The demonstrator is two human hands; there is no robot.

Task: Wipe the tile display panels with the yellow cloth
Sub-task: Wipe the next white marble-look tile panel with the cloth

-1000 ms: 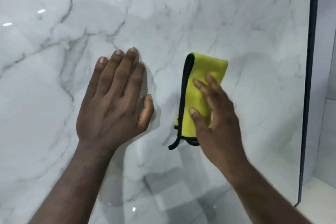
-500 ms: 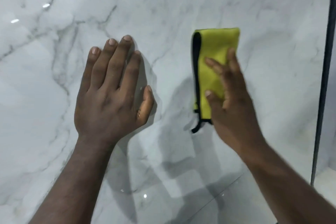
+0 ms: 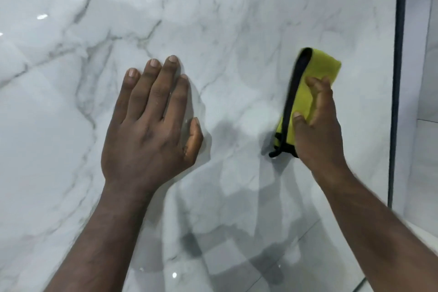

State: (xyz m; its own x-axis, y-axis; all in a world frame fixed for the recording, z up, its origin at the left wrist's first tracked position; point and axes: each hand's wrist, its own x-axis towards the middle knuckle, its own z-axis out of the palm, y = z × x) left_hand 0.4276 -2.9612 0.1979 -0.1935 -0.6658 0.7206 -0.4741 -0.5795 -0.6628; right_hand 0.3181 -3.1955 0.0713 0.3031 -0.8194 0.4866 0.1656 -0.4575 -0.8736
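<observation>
Bright glare spots dot the upper-left corner of the glossy tile panel (image 3: 237, 19); soft shadows fall right of the left hand (image 3: 147, 130); the yellow cloth (image 3: 320, 66) shows motion blur.

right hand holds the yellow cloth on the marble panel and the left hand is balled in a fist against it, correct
Not a fist: the head view shows the left hand lying flat, fingers straight, on the marble panel. The right hand does hold the yellow cloth on it.
</observation>
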